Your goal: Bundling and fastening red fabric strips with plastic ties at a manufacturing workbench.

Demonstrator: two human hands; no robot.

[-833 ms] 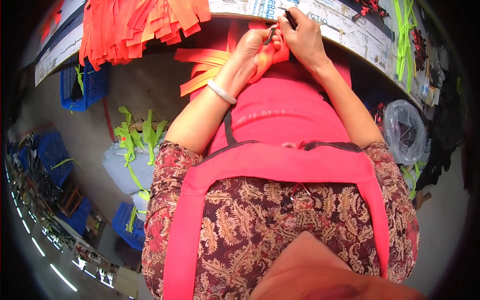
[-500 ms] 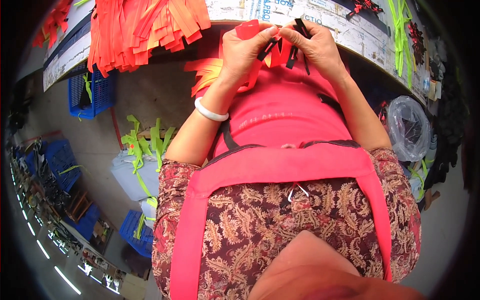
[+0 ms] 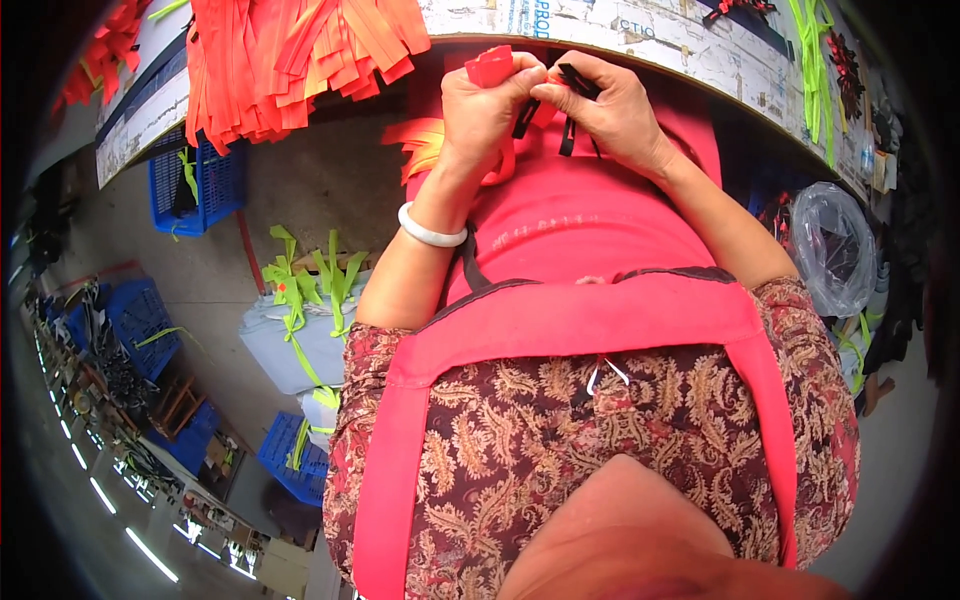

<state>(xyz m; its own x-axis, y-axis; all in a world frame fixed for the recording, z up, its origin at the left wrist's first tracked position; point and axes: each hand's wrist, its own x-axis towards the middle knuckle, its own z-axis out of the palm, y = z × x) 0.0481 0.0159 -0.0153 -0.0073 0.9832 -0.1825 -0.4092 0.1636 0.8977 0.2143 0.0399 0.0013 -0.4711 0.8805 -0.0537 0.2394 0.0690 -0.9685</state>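
Close together at the table's front edge, both my hands are closed with fingertips nearly meeting. My left hand (image 3: 478, 112) grips a bright orange-red fabric strip (image 3: 489, 66), whose folded end sticks out above the fist. In the fingers of my right hand (image 3: 622, 112) are narrow black tabs (image 3: 578, 82); some dangle below the fingertips. Another dark tab (image 3: 524, 120) shows beside the left fingertips. Where strip and tabs touch between the hands is mostly hidden by my fingers. More orange strips (image 3: 415, 142) hang by my left wrist, over a red apron (image 3: 580, 215).
A thick bundle of orange strips (image 3: 300, 70) drapes over the worn table (image 3: 640, 28) edge on the left. Yellow-green strips (image 3: 812, 80) lie at the right, above a clear plastic bag (image 3: 832, 250). Blue crates (image 3: 200, 190) and grey bundles (image 3: 290, 340) stand on the floor at left.
My hands have drawn closer together, and the right fingers have closed further around the black tabs. The whole view has shifted slightly.
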